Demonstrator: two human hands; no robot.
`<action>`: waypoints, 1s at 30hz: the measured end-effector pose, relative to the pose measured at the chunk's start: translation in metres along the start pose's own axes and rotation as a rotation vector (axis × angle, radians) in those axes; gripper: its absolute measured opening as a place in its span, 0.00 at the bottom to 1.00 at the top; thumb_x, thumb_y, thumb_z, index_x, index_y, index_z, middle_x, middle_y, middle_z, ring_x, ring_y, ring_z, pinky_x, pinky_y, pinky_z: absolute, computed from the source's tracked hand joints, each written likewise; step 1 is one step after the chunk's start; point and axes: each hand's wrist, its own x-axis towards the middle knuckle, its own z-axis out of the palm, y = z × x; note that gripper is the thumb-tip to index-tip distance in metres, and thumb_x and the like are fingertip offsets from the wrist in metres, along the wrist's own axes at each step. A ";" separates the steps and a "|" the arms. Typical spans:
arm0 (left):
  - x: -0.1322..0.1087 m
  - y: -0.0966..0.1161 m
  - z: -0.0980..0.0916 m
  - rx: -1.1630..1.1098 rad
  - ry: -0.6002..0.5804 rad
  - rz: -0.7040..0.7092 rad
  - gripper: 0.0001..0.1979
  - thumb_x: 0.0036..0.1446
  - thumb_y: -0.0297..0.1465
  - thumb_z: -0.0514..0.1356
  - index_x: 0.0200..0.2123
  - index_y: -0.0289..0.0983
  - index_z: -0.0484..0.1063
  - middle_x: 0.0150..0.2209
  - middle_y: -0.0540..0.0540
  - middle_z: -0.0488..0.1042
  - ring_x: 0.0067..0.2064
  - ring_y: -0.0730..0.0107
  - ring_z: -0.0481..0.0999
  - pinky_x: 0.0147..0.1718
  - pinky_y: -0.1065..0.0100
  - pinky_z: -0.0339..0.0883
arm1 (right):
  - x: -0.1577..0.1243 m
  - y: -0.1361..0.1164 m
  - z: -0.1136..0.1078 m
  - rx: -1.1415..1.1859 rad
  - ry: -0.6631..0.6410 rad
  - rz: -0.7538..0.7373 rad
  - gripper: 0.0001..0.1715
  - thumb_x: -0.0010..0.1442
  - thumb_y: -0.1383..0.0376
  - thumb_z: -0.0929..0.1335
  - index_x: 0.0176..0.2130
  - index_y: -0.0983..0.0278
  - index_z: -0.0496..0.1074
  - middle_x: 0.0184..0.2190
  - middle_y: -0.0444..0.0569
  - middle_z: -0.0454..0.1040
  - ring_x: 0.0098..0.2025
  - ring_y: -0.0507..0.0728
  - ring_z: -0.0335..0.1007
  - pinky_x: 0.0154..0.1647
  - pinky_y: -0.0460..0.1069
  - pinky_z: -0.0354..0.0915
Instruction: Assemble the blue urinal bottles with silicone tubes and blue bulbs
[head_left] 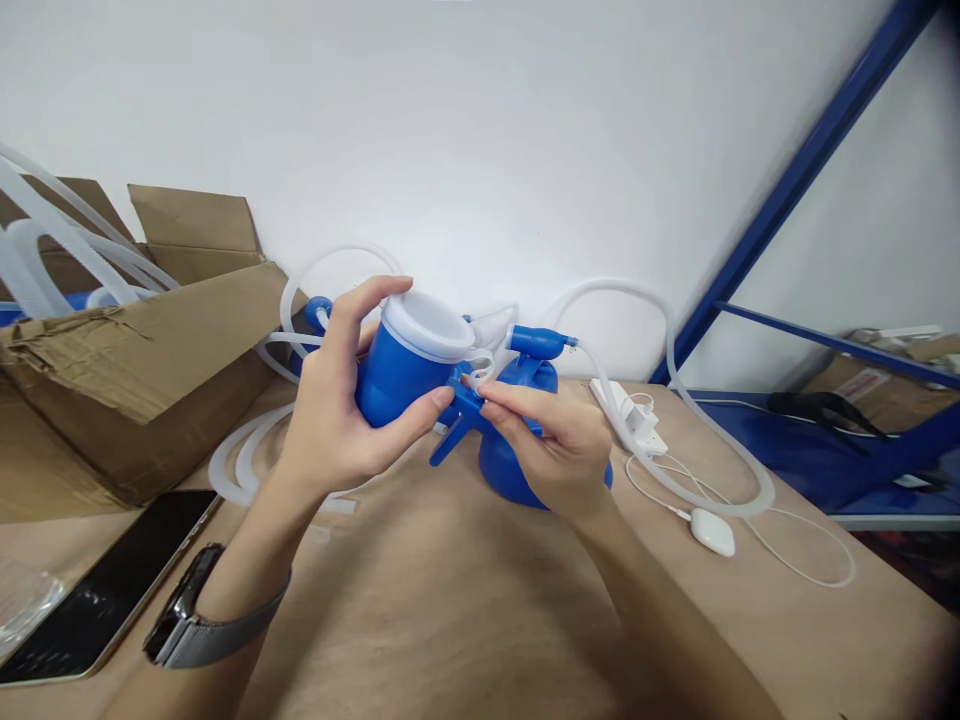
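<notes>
My left hand (pixel 337 400) is wrapped round a blue plastic cup (pixel 405 365) with a white lid (pixel 429 325), held tilted above the table. A white loop tab sticks out from the lid's right side. My right hand (pixel 555 435) pinches at this white tab (pixel 481 372), beside the cup's blue handle (pixel 448 440). The fingertips partly hide the spot they grip. Behind my right hand stands a blue bottle (pixel 499 475) with a blue angled spout piece (pixel 536 342) on top, joined to a clear hose (pixel 667 320).
An open cardboard box (pixel 150 370) with clear hoses stands at the left, near a black phone (pixel 112 580). At the right lie a white power strip (pixel 630 415), a white charging case (pixel 712 532) and cables. A blue metal frame (pixel 795 190) rises beyond the table's right edge.
</notes>
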 end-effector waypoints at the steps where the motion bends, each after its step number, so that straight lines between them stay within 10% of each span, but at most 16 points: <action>1: 0.000 0.002 0.000 0.011 0.005 0.001 0.36 0.60 0.41 0.68 0.67 0.47 0.58 0.52 0.45 0.74 0.38 0.64 0.80 0.33 0.67 0.74 | 0.001 0.000 -0.003 -0.042 -0.025 -0.074 0.17 0.68 0.73 0.71 0.52 0.58 0.83 0.47 0.45 0.86 0.46 0.56 0.86 0.51 0.47 0.81; 7: 0.002 0.017 -0.001 0.129 0.067 0.020 0.35 0.57 0.39 0.69 0.65 0.47 0.61 0.55 0.45 0.76 0.40 0.63 0.82 0.37 0.65 0.76 | 0.003 -0.002 -0.009 -0.249 -0.114 -0.332 0.29 0.66 0.80 0.69 0.63 0.64 0.75 0.54 0.53 0.83 0.53 0.57 0.84 0.57 0.47 0.79; 15: 0.002 0.017 0.000 0.224 0.089 0.046 0.34 0.59 0.39 0.68 0.66 0.47 0.61 0.59 0.46 0.77 0.47 0.59 0.84 0.45 0.63 0.78 | -0.006 0.000 0.001 -0.328 -0.131 -0.251 0.26 0.69 0.78 0.67 0.63 0.64 0.75 0.56 0.54 0.82 0.53 0.56 0.83 0.58 0.48 0.78; 21: 0.009 0.010 -0.012 0.206 0.022 -0.164 0.34 0.59 0.47 0.67 0.66 0.51 0.62 0.42 0.52 0.81 0.39 0.61 0.82 0.36 0.62 0.76 | 0.002 -0.004 -0.002 -0.318 -0.319 -0.134 0.27 0.73 0.69 0.66 0.68 0.67 0.68 0.66 0.56 0.73 0.67 0.59 0.72 0.69 0.54 0.69; 30: 0.001 -0.089 -0.040 0.636 -0.693 -0.736 0.46 0.55 0.61 0.59 0.73 0.51 0.58 0.56 0.40 0.80 0.55 0.35 0.80 0.53 0.47 0.72 | -0.056 0.014 0.057 -0.136 -1.046 0.069 0.34 0.74 0.54 0.67 0.71 0.66 0.65 0.72 0.58 0.64 0.77 0.69 0.53 0.76 0.67 0.55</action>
